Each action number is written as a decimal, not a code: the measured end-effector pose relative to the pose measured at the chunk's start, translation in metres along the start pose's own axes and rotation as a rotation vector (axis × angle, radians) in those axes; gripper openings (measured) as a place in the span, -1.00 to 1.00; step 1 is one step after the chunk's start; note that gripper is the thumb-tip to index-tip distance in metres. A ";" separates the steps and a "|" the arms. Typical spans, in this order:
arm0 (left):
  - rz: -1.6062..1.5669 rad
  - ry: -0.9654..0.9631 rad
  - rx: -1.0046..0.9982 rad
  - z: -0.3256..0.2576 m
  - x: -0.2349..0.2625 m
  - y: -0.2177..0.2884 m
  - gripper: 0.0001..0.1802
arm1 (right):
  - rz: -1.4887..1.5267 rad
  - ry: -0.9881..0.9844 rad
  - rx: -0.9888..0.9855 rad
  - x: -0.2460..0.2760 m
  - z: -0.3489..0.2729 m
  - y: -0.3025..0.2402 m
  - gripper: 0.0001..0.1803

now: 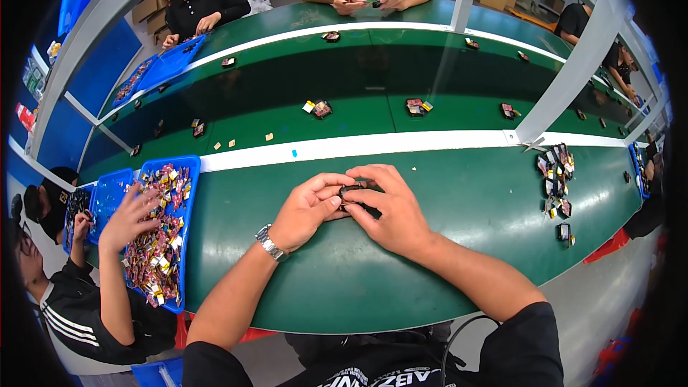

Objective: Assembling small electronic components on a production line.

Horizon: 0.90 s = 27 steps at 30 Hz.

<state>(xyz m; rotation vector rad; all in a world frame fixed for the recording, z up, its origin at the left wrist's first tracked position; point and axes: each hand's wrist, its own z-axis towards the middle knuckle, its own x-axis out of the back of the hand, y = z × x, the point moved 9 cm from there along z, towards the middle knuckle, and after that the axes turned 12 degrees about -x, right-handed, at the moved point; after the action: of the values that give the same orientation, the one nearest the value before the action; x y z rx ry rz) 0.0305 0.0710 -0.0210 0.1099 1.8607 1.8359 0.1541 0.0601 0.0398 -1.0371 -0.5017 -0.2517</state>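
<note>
Over the middle of the green table (287, 287), both my hands close around a small black plastic piece (370, 210). My left hand (313, 206), with a metal watch on its wrist, pinches it from one side between thumb and fingers. From the other side my right hand (393, 208) grips it, its fingers curled over the top. Much of the piece is hidden by my fingers, so its full shape cannot be made out.
A blue tray (188, 208) heaped with small wrapped parts stands at my left; a co-worker's hand (131, 218) hovers over it. More small parts (556, 172) lie in a pile at right. Beyond a white rail (344, 145), a belt carries several parts. A grey post (566, 64) slants up at right.
</note>
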 end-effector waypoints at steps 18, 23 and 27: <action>-0.058 0.035 -0.081 -0.002 0.003 0.002 -0.69 | 0.042 0.007 0.021 0.002 0.001 -0.006 -0.81; -0.029 0.055 -0.101 -0.003 0.008 0.003 -0.69 | 0.108 0.003 -0.037 -0.002 0.005 0.002 -0.79; 0.008 0.108 -0.126 -0.004 0.010 0.004 -0.70 | 0.210 -0.054 -0.088 -0.008 0.006 0.008 -0.75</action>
<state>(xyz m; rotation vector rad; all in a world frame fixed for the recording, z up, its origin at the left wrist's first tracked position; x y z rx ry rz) 0.0190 0.0716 -0.0207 -0.0269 1.8118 1.9949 0.1490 0.0693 0.0320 -1.1754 -0.4293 -0.0600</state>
